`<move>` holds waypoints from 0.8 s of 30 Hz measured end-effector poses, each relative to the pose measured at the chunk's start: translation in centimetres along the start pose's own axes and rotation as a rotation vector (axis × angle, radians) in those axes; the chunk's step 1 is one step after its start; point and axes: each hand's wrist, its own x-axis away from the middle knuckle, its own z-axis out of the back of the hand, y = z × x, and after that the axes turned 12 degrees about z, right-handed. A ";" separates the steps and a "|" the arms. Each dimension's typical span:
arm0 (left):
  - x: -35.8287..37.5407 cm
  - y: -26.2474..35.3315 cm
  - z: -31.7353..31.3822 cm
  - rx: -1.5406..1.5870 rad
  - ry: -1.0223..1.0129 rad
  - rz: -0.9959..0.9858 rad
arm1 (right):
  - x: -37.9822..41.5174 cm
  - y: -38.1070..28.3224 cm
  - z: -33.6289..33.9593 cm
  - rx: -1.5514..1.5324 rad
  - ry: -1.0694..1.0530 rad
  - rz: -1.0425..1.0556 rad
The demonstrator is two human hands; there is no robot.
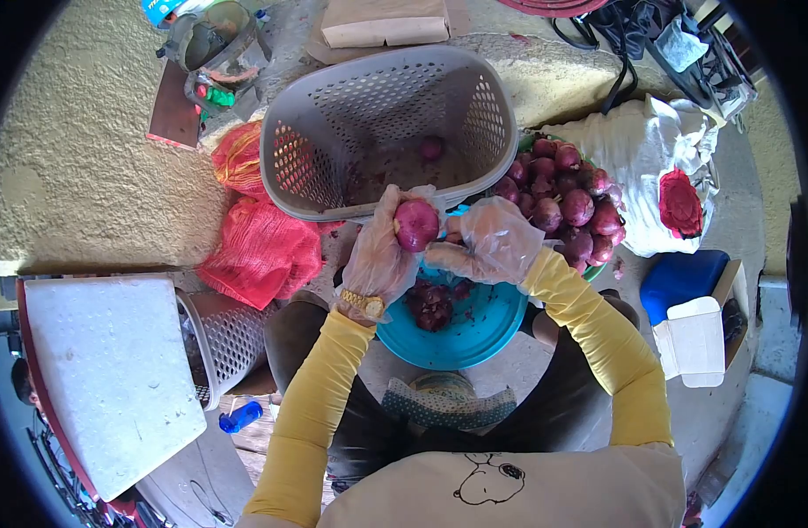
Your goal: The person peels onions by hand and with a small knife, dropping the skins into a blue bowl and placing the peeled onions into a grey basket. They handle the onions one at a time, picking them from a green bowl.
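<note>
My left hand [378,257], in a clear plastic glove, is closed around a red onion [416,225] with a smooth purple surface. Just to its right, my right hand [496,242], also gloved, has its fingers curled together near the onion; what they pinch, if anything, I cannot make out. Under both hands stands a blue basin [457,350] with dark onion skins [430,306] in it. Beyond them is a large grey perforated basket [386,75], where a single peeled onion [431,148] lies on the bottom. A heap of red onions [573,202] sits to the right.
Red mesh sacks [268,251] lie left of the basket. A white sack [637,145] stands behind the onion heap. At the left are a white board [109,370] and another perforated basket [232,339]. A blue container [683,283] and an open carton [693,339] are at right.
</note>
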 end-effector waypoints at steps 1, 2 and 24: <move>0.0 -0.1 0.2 -0.472 0.061 -0.183 | -0.1 -0.2 0.4 -0.046 0.041 -0.035; 0.1 -0.1 0.4 -0.943 0.122 -0.367 | -0.2 -0.4 0.7 -0.046 0.041 -0.035; 0.3 0.1 0.1 -0.628 0.072 -0.145 | 0.2 0.3 -0.2 0.049 0.053 0.049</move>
